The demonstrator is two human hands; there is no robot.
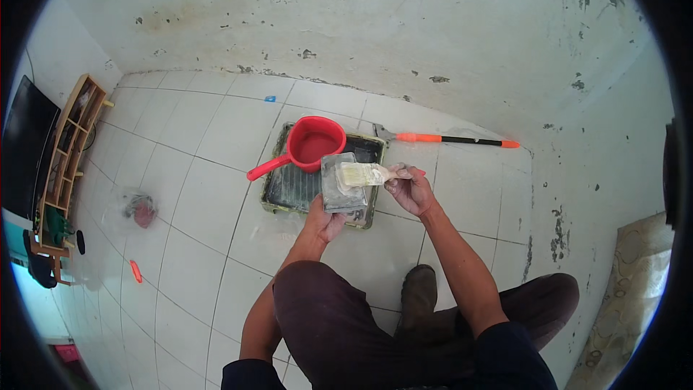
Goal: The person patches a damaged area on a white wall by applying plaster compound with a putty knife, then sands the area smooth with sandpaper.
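My left hand (pixel 325 222) grips the near edge of a small grey rectangular container (pixel 333 197) smeared with white paste. In my right hand (pixel 410 191) is a flat paintbrush (pixel 366 174), its handle pinched between the fingers. The pale bristles point left and lie over the container; whether they touch the paste I cannot tell. Beneath and behind them, a dark paint tray (pixel 286 191) with a ridged slope rests on the floor. A red plastic dipper (pixel 315 143) sits on the tray, its handle sticking out to the left.
Behind the tray, a long-handled scraper (pixel 462 139) in orange and black lies on the tiles. To the left are a plastic bag (pixel 139 209), an orange object (pixel 136 271) and a wooden TV stand (pixel 66 152). A wall (pixel 346 22) with peeling paint rises ahead.
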